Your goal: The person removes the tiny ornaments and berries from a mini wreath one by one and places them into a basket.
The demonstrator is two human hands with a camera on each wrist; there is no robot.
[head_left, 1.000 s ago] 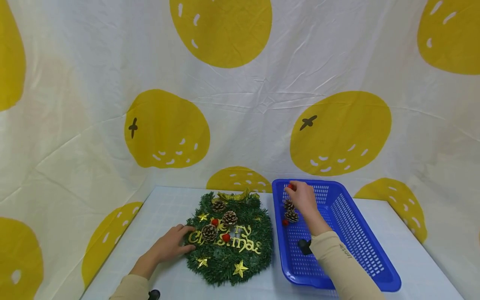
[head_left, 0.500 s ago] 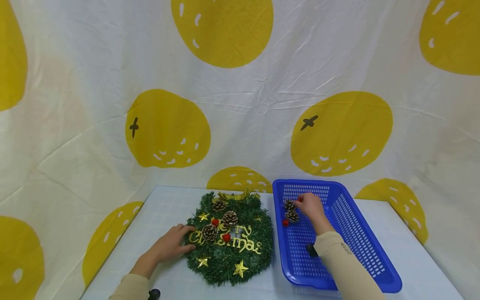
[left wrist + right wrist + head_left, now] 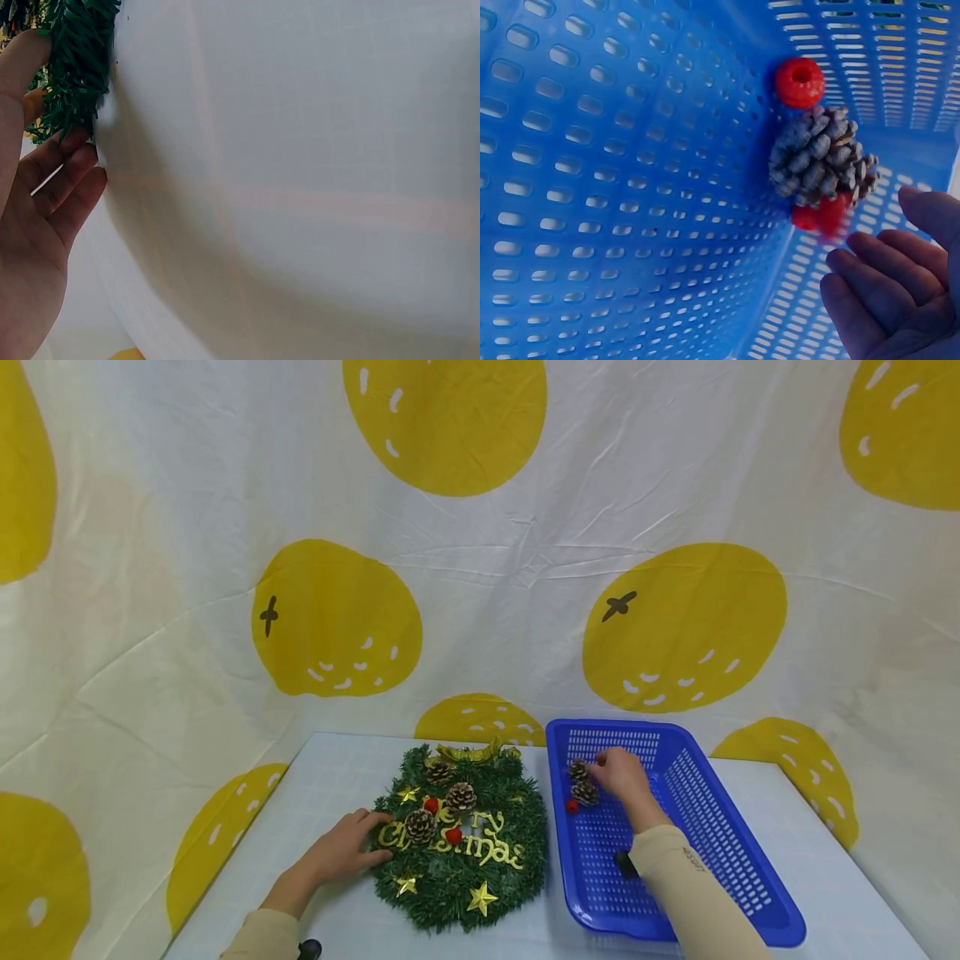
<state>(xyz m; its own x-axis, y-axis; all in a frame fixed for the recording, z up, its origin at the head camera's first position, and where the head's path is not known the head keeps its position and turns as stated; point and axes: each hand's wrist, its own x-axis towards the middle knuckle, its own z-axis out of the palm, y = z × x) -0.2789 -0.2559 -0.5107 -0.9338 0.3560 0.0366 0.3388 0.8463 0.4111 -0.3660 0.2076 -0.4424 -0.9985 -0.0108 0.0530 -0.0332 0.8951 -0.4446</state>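
My left hand point(image 3: 341, 846) rests at the left edge of the green Christmas wreath point(image 3: 517, 881), with thumb and fingers touching its tinsel point(image 3: 79, 60). Pine cones point(image 3: 461, 797), red berries point(image 3: 453, 836) and gold stars point(image 3: 482, 897) lie on the wreath around gold "Merry Christmas" lettering. My right hand point(image 3: 624, 775) is inside the blue basket point(image 3: 750, 852), near its far left corner. In the right wrist view its fingers point(image 3: 881, 281) are loose, just apart from a blurred red berry point(image 3: 832, 214) beside a pine cone point(image 3: 814, 154). Another red berry point(image 3: 801, 82) lies past the cone.
The basket stands right of the wreath on a table point(image 3: 337, 768) with a pale checked cloth. Its perforated walls point(image 3: 622, 172) rise around my right hand. A white curtain point(image 3: 487, 627) with yellow fruit prints hangs behind the table.
My right hand has come down and slightly right from the basket's far rim, and has let go of a red berry beside the pine cones. The left hand has stayed at the wreath.
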